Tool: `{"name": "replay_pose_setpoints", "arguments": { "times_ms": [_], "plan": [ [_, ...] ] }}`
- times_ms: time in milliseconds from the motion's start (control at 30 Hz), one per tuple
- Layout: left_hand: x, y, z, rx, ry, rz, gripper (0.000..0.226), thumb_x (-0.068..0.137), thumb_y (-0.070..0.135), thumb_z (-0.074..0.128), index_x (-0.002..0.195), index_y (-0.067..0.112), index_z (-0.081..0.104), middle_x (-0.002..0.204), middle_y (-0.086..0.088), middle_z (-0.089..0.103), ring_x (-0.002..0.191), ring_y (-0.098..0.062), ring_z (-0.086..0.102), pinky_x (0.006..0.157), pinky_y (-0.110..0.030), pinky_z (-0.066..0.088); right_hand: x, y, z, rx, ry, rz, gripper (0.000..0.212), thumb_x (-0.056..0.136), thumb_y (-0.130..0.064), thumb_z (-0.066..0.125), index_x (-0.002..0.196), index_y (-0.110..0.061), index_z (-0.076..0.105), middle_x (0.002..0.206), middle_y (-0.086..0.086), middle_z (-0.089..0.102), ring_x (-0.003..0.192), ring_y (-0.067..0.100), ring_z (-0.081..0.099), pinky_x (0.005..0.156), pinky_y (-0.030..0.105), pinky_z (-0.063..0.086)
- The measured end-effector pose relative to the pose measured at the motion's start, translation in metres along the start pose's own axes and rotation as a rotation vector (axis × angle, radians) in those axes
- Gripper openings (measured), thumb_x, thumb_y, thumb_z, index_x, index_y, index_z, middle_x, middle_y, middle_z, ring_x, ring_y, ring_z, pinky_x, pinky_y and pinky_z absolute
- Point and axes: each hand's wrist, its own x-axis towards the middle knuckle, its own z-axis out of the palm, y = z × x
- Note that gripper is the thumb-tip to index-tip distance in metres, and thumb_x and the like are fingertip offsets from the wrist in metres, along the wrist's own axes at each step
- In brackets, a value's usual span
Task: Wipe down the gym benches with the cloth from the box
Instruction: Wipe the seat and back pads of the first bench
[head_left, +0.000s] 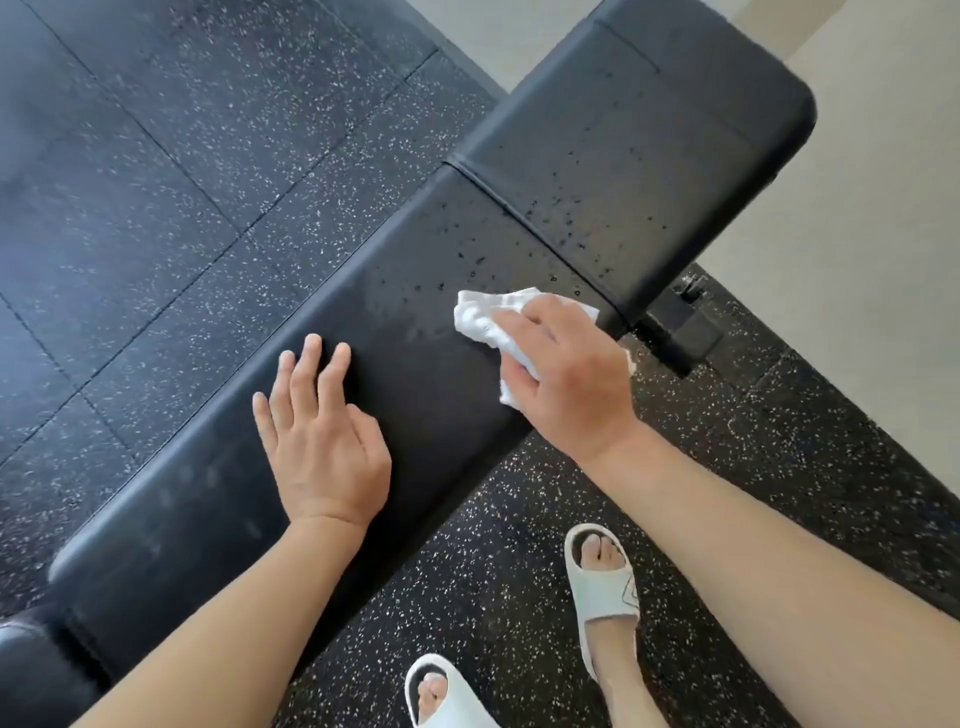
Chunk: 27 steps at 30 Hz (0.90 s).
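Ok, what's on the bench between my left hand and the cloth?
In the head view, only bare black bench pad lies between the left hand and the cloth; droplets sit farther up, beyond it.

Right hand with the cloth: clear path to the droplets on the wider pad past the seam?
Probably yes. The right hand holds the cloth on the bench just short of the seam; nothing lies between it and the droplets.

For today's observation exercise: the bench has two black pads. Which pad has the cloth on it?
The long pad, nearer the person. The right hand grips the cloth on it, just short of the seam; the wider far pad carries only droplets.
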Motion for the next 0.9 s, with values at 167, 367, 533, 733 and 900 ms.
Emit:
{"name": "replay_pose_setpoints", "arguments": {
  "times_ms": [167, 367, 533, 733, 900],
  "plan": [
    [0.001, -0.002, 0.002, 0.017, -0.005, 0.013, 0.06, 0.093, 0.022, 0.037, 0.152, 0.02, 0.044, 0.168, -0.004, 0.033, 0.158, -0.029, 0.02, 0.128, -0.057, 0.012, -0.025, -0.076, 0.034, 0.079, 0.032, 0.156, 0.029, 0.085, -0.019, 0.064, 0.112, -0.015, 0.074, 0.098, 0.002, 0.063, 0.083, 0.024, 0.057, 0.064, 0.035, 0.046],
    [0.002, -0.002, 0.002, 0.012, -0.006, 0.002, 0.058, 0.097, 0.03, 0.033, 0.153, 0.022, 0.044, 0.17, -0.003, 0.03, 0.159, -0.028, 0.019, 0.128, -0.057, 0.012, -0.032, -0.086, 0.028, 0.174, -0.034, -0.115, 0.021, 0.083, -0.011, 0.066, 0.102, -0.009, 0.076, 0.096, 0.008, 0.069, 0.078, 0.025, 0.064, 0.059, 0.036, 0.05],
    [0.0, -0.001, 0.003, 0.017, 0.016, 0.019, 0.062, 0.091, 0.02, 0.034, 0.152, 0.022, 0.043, 0.168, -0.002, 0.031, 0.159, -0.028, 0.02, 0.128, -0.057, 0.013, -0.02, -0.002, -0.003, 0.097, 0.201, 0.055, 0.027, 0.08, -0.011, 0.074, 0.106, -0.016, 0.072, 0.098, 0.003, 0.07, 0.086, 0.024, 0.067, 0.059, 0.034, 0.055],
    [0.0, -0.003, 0.004, 0.006, 0.008, 0.019, 0.062, 0.091, 0.02, 0.035, 0.152, 0.023, 0.042, 0.168, -0.001, 0.03, 0.159, -0.027, 0.018, 0.128, -0.057, 0.011, -0.011, -0.041, 0.012, 0.073, 0.218, 0.445, 0.022, 0.079, -0.016, 0.073, 0.1, -0.011, 0.067, 0.101, 0.001, 0.063, 0.085, 0.022, 0.06, 0.056, 0.03, 0.04],
    [0.001, -0.005, 0.006, 0.003, 0.016, 0.017, 0.061, 0.093, 0.026, 0.031, 0.154, 0.025, 0.042, 0.169, -0.001, 0.029, 0.16, -0.025, 0.017, 0.128, -0.056, 0.013, -0.039, -0.104, 0.034, 0.115, 0.033, 0.094, 0.024, 0.073, -0.02, 0.079, 0.094, -0.012, 0.071, 0.092, 0.005, 0.066, 0.076, 0.025, 0.062, 0.058, 0.04, 0.05]
  ]
}}
